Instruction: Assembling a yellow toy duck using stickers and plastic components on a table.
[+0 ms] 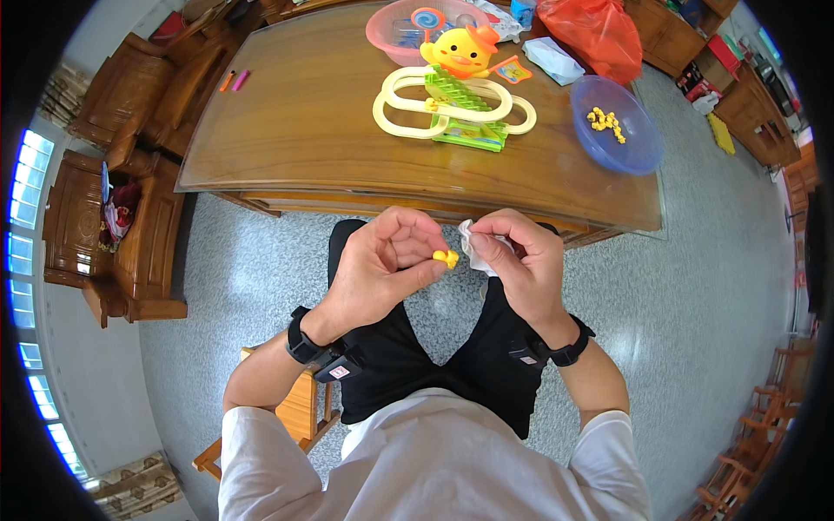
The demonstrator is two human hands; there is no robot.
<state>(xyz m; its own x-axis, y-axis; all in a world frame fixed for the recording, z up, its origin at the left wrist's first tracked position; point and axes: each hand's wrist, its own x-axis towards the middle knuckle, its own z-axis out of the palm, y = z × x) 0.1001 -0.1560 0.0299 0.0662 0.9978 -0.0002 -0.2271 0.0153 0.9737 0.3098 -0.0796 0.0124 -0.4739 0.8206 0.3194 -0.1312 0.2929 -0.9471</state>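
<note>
Between the thumb and fingers of my left hand (387, 260) is a small yellow toy duck (446, 259). A crumpled white tissue (474, 247) is pinched in my right hand (521, 265), just right of the duck and apart from it. Both hands are over my lap, in front of the table's near edge. Farther off on the table stands a toy duck slide (469, 113) with cream looped track, green stairs and a big yellow duck in an orange hat. A translucent blue bowl (638, 139) at the table's right holds several small yellow ducks (605, 123).
The wooden table (287, 130) has a glass top. At its back are a pink basin (382, 30), a red plastic bag (595, 35) and a white packet (554, 61). Two small markers (241, 81) lie at the far left. Beside my left leg is a wooden stool (300, 412).
</note>
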